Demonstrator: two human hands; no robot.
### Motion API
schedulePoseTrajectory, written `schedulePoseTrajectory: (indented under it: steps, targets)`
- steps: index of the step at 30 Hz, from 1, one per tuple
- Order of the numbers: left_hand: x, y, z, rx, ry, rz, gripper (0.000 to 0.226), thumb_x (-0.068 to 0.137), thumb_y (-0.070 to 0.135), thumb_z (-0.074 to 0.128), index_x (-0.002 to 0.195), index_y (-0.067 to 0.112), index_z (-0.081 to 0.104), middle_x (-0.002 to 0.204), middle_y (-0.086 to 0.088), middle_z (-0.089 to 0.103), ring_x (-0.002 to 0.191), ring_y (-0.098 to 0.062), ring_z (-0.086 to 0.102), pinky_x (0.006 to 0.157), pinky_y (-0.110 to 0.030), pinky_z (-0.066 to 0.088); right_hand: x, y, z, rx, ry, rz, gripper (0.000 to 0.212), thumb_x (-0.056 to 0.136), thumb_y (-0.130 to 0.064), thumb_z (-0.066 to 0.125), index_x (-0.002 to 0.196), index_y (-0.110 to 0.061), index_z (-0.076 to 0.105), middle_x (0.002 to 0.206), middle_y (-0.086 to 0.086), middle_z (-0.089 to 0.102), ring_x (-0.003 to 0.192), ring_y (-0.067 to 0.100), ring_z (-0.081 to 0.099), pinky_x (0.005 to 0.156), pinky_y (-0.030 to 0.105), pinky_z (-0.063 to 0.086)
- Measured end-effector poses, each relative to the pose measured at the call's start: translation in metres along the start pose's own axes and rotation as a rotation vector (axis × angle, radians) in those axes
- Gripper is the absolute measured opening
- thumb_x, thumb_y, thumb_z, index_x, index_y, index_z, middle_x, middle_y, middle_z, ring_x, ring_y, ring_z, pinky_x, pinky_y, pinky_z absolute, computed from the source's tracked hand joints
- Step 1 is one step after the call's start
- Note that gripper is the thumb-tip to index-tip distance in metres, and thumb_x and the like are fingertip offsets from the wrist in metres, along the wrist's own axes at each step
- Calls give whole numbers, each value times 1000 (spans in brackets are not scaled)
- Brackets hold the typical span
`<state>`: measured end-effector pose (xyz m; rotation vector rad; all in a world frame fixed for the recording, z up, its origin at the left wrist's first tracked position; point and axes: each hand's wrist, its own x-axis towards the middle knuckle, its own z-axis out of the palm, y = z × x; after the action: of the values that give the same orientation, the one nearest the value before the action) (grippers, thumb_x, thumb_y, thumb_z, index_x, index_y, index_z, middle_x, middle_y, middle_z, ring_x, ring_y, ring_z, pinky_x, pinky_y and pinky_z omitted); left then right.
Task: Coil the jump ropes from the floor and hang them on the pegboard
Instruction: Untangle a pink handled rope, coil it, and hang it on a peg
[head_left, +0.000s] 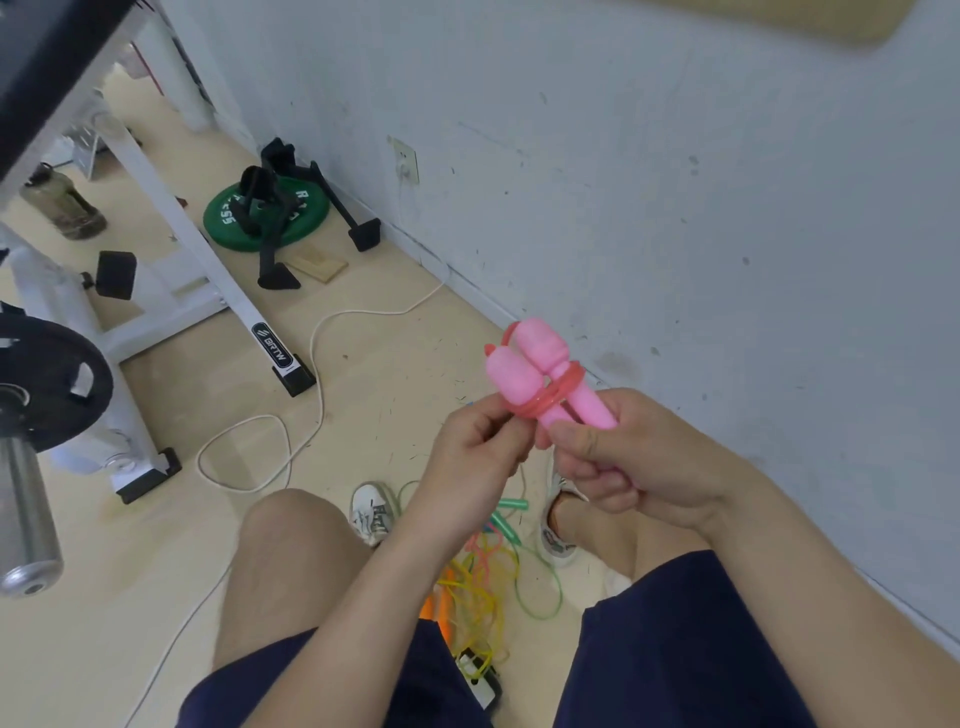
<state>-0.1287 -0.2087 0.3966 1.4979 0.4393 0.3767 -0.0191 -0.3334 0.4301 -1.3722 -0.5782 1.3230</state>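
Observation:
A pink jump rope (524, 358) is held in front of me, its two pink handles side by side and its red-pink cord wound around them. My right hand (628, 462) grips the lower ends of the handles. My left hand (478, 447) pinches the cord where it wraps the handles. On the floor between my feet lies a tangle of other jump ropes (488, 571) in green, yellow, orange and pink. A strip of tan board (701, 21) shows at the top edge of the wall; whether it is the pegboard I cannot tell.
A grey wall (675, 208) runs along the right. A white rack frame (208, 270) with a barbell (26, 519) stands left. A green weight plate (270, 213) with black stands lies by the wall. A white cable (311, 395) loops across the floor.

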Motion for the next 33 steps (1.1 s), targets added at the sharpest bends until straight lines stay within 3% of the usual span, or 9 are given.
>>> schedulePoseTrajectory:
  steps: [4,6,9,13,16,22,26,30,33]
  targets:
    - [0,9,-7,-134,-108,-80,23,81,35,66,65,19,60,56,2,29,47,-8,22,43,-18,19,3,0,6,58,58,-3,15,86,-13,68,80,-7,55,54,-2,41,41,5,28,37,16,18]
    - [-1,6,-6,-91,-45,-95,31,86,41,66,62,23,64,53,5,29,46,-7,21,43,-18,19,6,2,10,43,113,16,21,90,-7,63,73,-10,52,54,0,42,41,6,29,38,16,20]
    - [0,-1,-2,-148,45,-139,27,81,40,62,68,17,69,53,2,27,46,-8,18,43,-21,14,8,5,14,24,140,30,15,93,-5,60,80,-7,53,57,1,44,43,7,32,40,18,25]
    - [2,-5,-12,-213,-62,-180,20,88,24,66,77,8,69,50,5,36,42,-6,20,39,-16,16,8,5,13,-63,143,15,14,95,-7,58,83,-6,54,60,2,44,47,9,35,43,19,28]
    - [6,-4,-15,36,-63,-183,22,95,14,58,75,6,65,52,2,48,40,-6,29,40,-16,25,11,4,11,-188,257,-13,25,95,-11,61,71,-10,55,57,1,46,46,11,40,44,22,33]
    - [8,-2,-16,875,-3,-8,28,98,35,48,73,26,59,63,3,68,56,-7,58,66,-33,49,31,4,16,-727,424,-6,28,91,-23,59,66,-17,47,61,1,46,56,18,45,53,29,34]
    - [5,5,-14,1125,11,10,27,98,41,46,98,21,64,81,-4,70,85,-27,63,73,-39,47,42,4,8,-1204,501,31,13,94,-21,51,83,-14,48,73,0,52,68,21,50,53,29,33]
    - [3,17,-14,1402,-55,169,29,99,43,42,106,22,62,96,-2,64,94,-27,60,67,-33,36,43,2,9,-1501,451,156,9,91,-11,51,89,-16,44,89,6,57,71,23,47,62,29,37]
    - [15,28,-17,1343,-101,280,24,96,42,49,106,26,66,90,4,53,92,-24,59,65,-30,29,47,1,13,-1635,328,188,4,93,-15,53,93,-17,50,88,2,52,75,23,47,64,30,38]
